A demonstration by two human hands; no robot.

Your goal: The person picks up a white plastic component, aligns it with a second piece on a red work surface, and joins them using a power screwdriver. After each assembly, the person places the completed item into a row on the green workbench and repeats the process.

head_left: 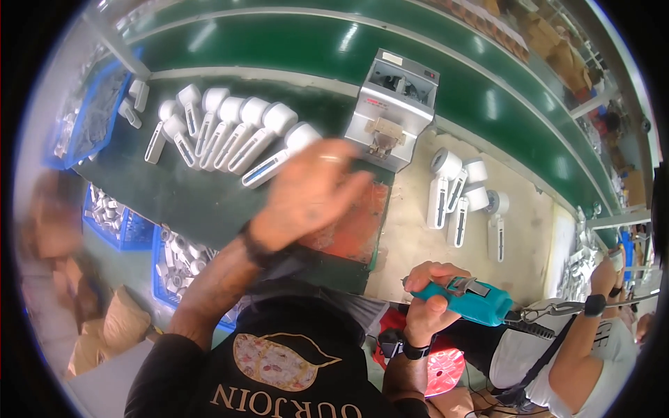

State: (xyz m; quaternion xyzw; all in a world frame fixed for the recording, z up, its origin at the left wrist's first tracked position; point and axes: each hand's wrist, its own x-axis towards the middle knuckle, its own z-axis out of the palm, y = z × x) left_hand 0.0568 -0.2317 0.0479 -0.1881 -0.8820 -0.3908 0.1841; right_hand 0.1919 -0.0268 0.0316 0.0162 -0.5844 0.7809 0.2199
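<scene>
At the green bench [209, 202], gripping a driver [472, 302] with the right hand [431, 306]; seemingly fetching a unit [266, 169] with left hand [306, 191] loosely spread, probably needing closing next.

Bright light, glare, fisheye-bowed edges

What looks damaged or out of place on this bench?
The red patch on the dark green worktop stands out: its surface looks scuffed and blotchy, as if worn. I can't see anything spilled.
</scene>
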